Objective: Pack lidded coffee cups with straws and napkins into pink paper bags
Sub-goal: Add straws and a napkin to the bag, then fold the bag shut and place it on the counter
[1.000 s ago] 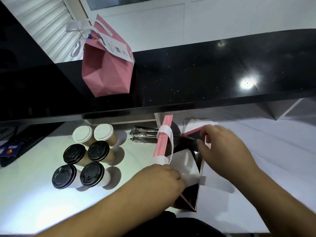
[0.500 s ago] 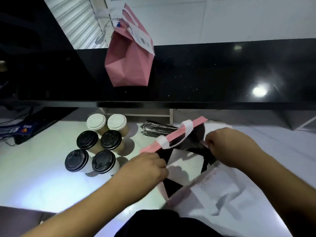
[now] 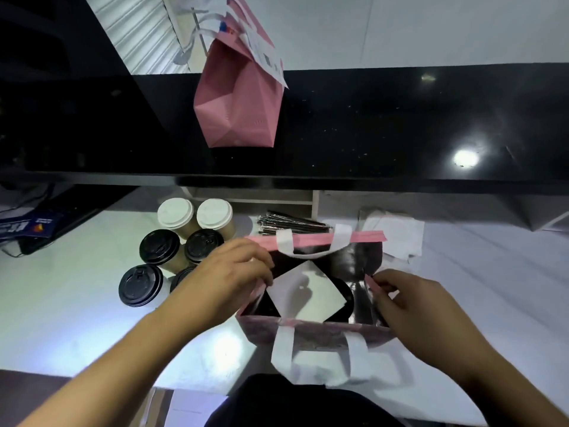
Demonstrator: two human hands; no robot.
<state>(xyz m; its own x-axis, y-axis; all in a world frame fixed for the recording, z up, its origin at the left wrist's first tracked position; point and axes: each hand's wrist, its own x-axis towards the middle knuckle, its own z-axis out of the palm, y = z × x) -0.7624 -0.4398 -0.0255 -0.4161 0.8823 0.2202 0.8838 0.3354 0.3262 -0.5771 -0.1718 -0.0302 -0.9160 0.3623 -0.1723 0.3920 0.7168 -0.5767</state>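
Observation:
A pink paper bag (image 3: pixel 311 329) with white handles stands open on the white counter in front of me. My left hand (image 3: pixel 229 274) pinches its left rim and my right hand (image 3: pixel 409 303) pinches its right rim, holding the mouth wide. Inside lies a white card (image 3: pixel 304 292) over a dark lining. Several lidded coffee cups (image 3: pixel 160 246), two with white lids and the others with black lids, stand to the left. A bundle of wrapped straws (image 3: pixel 292 226) lies behind the bag. White napkins (image 3: pixel 397 232) sit at the bag's far right.
A second pink bag (image 3: pixel 240 109) with a receipt stands on the raised black counter (image 3: pixel 400 134) behind. A keyboard and a blue card (image 3: pixel 27 228) lie at the far left. The white counter (image 3: pixel 61 318) stretches left and right of the bag.
The flat, folded bag has been pulled open into a box shape and now stands upright. Both hands moved apart to its left and right rims.

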